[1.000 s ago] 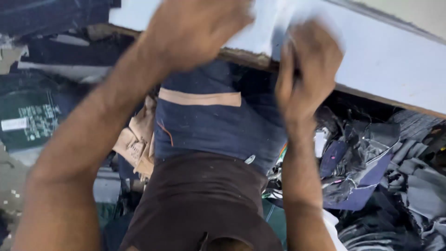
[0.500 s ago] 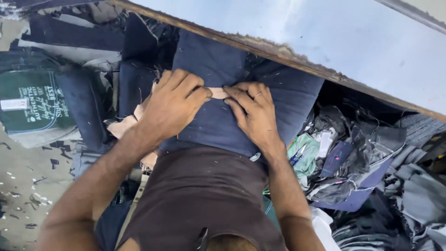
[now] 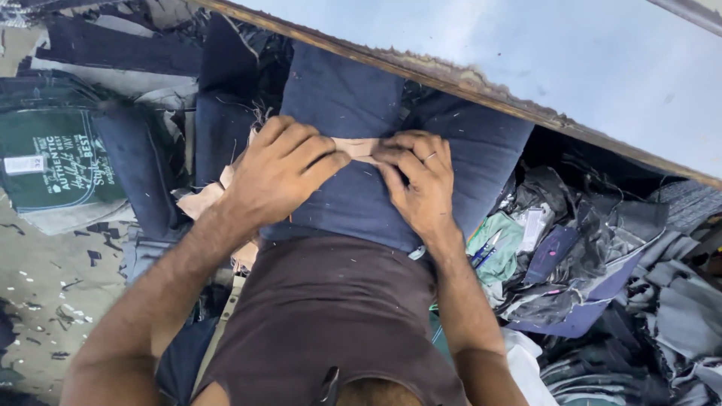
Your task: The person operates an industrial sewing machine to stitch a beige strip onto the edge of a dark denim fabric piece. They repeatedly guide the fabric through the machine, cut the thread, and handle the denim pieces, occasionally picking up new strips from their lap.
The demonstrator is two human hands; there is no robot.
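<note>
- The left hand (image 3: 280, 169) lies palm down on a dark blue denim piece (image 3: 353, 192), fingers curled and close together, fingertips pressing one end of a tan strip (image 3: 359, 148).
- The right hand (image 3: 421, 184) lies palm down just beside it, fingers bent, fingertips pinching the other end of the tan strip; a ring shows on one finger.
- The two hands almost touch over the strip, which lies flat across the upper part of the denim piece; only a short length shows between the fingers.
- The denim piece hangs down from under the near edge of the bench (image 3: 602, 68), over the front of the person's brown shirt (image 3: 331, 316).
- The bench edge is worn and chipped wood; the top is pale blue.
- More tan strips (image 3: 201, 201) lie under the left wrist.
- A green printed bag (image 3: 56, 162) lies on the floor, well left of the hands.
- A heap of dark fabric scraps (image 3: 617, 301) lies below the bench, right of the right forearm.
- Further dark denim pieces (image 3: 135, 162) lie between the bag and the left hand.
</note>
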